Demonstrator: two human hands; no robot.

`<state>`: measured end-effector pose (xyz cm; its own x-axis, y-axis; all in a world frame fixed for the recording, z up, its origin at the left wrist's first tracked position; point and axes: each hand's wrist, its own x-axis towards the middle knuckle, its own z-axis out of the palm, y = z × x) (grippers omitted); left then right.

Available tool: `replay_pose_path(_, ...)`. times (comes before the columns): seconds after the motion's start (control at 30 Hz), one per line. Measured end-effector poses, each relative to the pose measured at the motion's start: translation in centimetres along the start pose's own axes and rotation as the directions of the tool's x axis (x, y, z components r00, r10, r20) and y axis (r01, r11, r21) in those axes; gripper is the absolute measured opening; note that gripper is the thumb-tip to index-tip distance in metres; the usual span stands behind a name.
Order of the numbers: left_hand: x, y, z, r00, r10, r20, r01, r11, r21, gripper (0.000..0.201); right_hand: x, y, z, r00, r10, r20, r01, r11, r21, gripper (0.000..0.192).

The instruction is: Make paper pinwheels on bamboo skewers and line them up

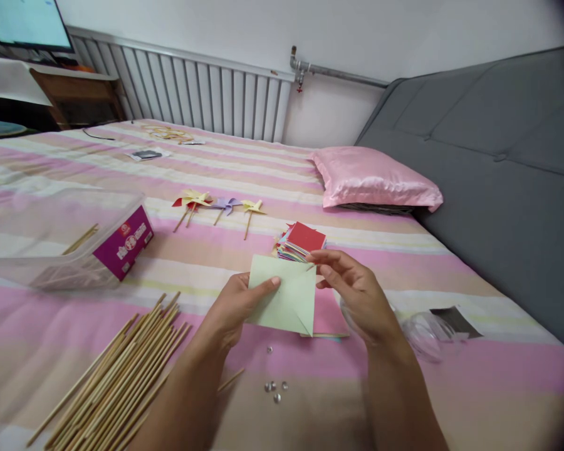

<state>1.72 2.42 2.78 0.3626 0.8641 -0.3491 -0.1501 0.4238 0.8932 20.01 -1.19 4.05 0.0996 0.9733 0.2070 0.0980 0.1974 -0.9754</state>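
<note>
A light green paper square (289, 304) is in front of me, with a diagonal line running in from its lower right corner. My left hand (242, 304) grips its left side, thumb flat on top. At the upper right corner, my right hand (350, 285) has thumb and forefinger around the paper's corner; a small dark line shows there. Behind the square lies a pink paper (328, 311), partly hidden, with a thin stick (326, 335) along its lower edge. Just beyond is a stack of coloured paper squares (305, 238), red on top. Several small shiny metal discs (277, 398) lie below my hands.
Many thin wooden sticks (117, 382) lie at the lower left, beside a clear plastic box (82, 269). Finished paper pinwheels (226, 205) rest farther back. A pink pillow (376, 178) sits against the grey headboard (489, 131). Clear plastic (425, 335) lies at right.
</note>
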Motion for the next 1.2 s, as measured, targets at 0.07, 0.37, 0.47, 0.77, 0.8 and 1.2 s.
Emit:
replay_pose_path(0.07, -0.1, 0.3, 0.0, 1.000, -0.007, -0.014, 0.007, 1.000, -0.023, 0.034, -0.2, -0.2, -1.0, 0.998, -0.011, 0.056, 0.014, 0.999, -0.044, 0.019)
replay_pose_path(0.37, -0.2, 0.1, 0.2, 0.995, -0.030, 0.091, 0.032, 0.999, -0.017, 0.031, -1.0, -1.1, -2.9, 0.887, 0.032, 0.461, 0.107, 0.957, -0.271, 0.016)
replay_pose_path(0.47, -0.2, -0.1, 0.4, 0.991, -0.049, 0.123, 0.050, 0.999, -0.011, 0.032, -1.0, -1.3, -2.6, 0.869, 0.036, 0.494, 0.123, 0.950, -0.286, 0.012)
replay_pose_path(0.77, -0.4, -0.3, 0.9, 0.985, -0.042, 0.165, 0.042, 0.999, 0.001, 0.029, -0.6, -1.3, -2.2, 0.873, 0.051, 0.486, 0.097, 0.957, -0.275, 0.005)
replay_pose_path(0.8, -0.4, -0.3, 1.0, 0.986, -0.040, 0.164, 0.040, 0.999, 0.004, 0.028, -0.5, -1.2, -2.1, 0.880, 0.051, 0.472, 0.097, 0.954, -0.283, 0.006)
replay_pose_path(1.2, -0.3, -0.5, 1.0, 0.980, -0.007, 0.198, 0.009, 1.000, -0.011, 0.030, -0.4, -0.6, -0.9, 0.945, 0.146, 0.293, -0.035, 0.935, -0.352, 0.016)
